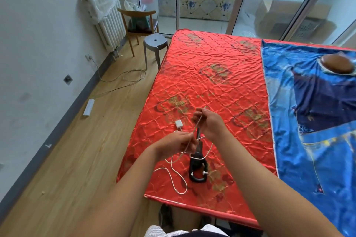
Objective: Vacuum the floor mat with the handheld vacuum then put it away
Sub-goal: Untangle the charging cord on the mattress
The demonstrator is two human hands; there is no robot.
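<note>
A black handheld vacuum (pixel 198 168) lies on the red quilted mat (pixel 210 82), its loop handle toward me. A white charging cable (pixel 174 176) is plugged in at the handle and trails in loops over the mat to a small white plug adapter (pixel 178 122). My left hand (pixel 176 143) pinches a stretch of this cable just left of the vacuum. My right hand (pixel 209 121) holds the same cable raised above the vacuum's nozzle, which the hands partly hide.
A blue sheet (pixel 312 113) with a brown cushion (pixel 336 63) covers the right side. On the wood floor at left lie a white power strip (pixel 89 107) and its cord. A grey stool (pixel 155 41), a wooden chair (pixel 138 23) and a radiator (pixel 110 25) stand beyond.
</note>
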